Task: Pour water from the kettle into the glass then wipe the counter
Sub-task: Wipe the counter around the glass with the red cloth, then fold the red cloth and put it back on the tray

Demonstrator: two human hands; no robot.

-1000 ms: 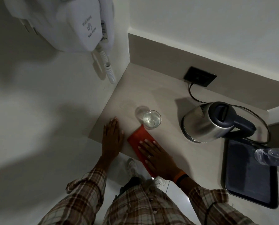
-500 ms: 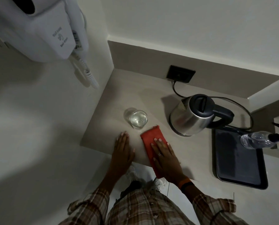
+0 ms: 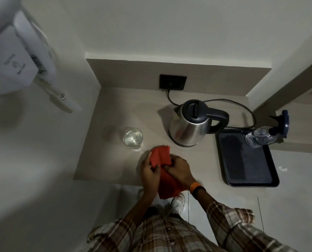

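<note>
Both hands are on the red cloth (image 3: 160, 157) at the front edge of the desk (image 3: 115, 110). The left hand (image 3: 150, 172) has its grip closed around the cloth's left side, thumb on top, and the right hand (image 3: 178, 169) has its grip pinched shut on the cloth from the right. The cloth is bunched up between them, one end lying on the desk and the other hanging down past the edge over the floor.

The glass (image 3: 132, 138) stands upright just behind and to the left of the cloth, near it but not touching, with water in it (hard to say how full, lighting is pretty dim). The kettle (image 3: 191, 124) sits upright with its lid closed further right, handle pointing right, its cord running back to a black wall socket (image 3: 173, 82). Right of the kettle there's a dark tray (image 3: 246, 160) with a clear spray bottle (image 3: 260, 138) over its back corner. A wall-mounted hair dryer (image 3: 15, 57) hangs on the left wall.
</note>
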